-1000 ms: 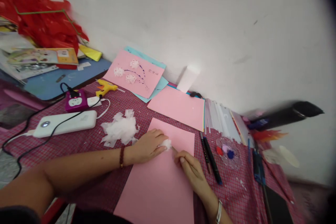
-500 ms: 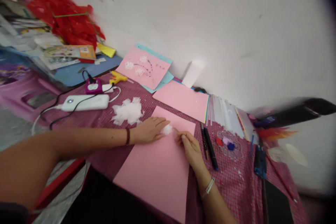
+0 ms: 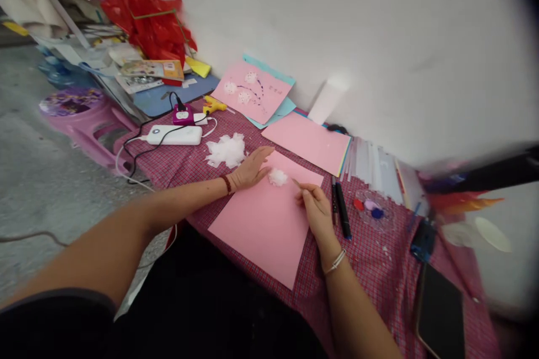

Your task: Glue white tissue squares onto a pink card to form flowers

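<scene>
A pink paper sheet (image 3: 263,224) lies on the red checked table (image 3: 370,269) in front of me. A small white cotton tuft (image 3: 278,177) sits near the sheet's far edge. My left hand (image 3: 251,168) rests flat at the sheet's far left corner, fingers apart, just left of the tuft and off it. My right hand (image 3: 315,212) lies on the sheet's right edge, pinching a thin stick (image 3: 296,182) whose tip points toward the tuft.
A pile of white cotton (image 3: 227,151), a white power bank (image 3: 174,134) with cables, a yellow glue gun (image 3: 214,105) and a finished pink card (image 3: 252,92) lie beyond. Two pens (image 3: 340,207), a paint palette (image 3: 370,207) and a phone (image 3: 440,314) lie to the right.
My left hand has come off the cotton tuft and opened beside it. My head has pulled back and turned left, so the table looks smaller and the floor shows.
</scene>
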A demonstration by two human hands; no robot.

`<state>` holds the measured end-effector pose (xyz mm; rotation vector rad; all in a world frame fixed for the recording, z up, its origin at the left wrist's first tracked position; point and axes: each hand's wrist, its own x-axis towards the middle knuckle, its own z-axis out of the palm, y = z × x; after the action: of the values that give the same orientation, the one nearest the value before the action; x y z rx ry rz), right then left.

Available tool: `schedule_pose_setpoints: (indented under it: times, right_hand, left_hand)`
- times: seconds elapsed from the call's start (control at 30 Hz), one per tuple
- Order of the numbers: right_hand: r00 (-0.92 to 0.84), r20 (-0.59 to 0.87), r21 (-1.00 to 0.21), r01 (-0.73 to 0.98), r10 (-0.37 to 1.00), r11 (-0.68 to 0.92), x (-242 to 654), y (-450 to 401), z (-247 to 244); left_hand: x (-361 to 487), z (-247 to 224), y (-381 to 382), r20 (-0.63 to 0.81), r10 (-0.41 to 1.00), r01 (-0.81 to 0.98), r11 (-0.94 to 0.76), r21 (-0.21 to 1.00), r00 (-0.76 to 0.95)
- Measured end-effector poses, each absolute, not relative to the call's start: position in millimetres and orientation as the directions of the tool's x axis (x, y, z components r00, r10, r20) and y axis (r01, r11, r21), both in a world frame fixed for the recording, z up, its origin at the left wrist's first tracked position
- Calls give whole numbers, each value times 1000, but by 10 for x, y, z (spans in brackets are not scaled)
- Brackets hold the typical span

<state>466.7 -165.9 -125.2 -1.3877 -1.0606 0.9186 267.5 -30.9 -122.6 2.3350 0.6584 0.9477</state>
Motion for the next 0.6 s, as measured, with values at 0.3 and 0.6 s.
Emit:
schedule_pose_setpoints:
  times: [0.3, 0.6]
  right_hand:
    - [399, 1, -999, 42, 917, -18, 4662, -1630, -1140]
    - [594, -32, -999, -1, 804, -39, 4733, -1893, -887]
  left_hand:
    - [2393, -951, -489, 371, 419, 124, -784, 608, 829]
    - [2041, -971, -975, 158, -283, -324, -838, 439, 946]
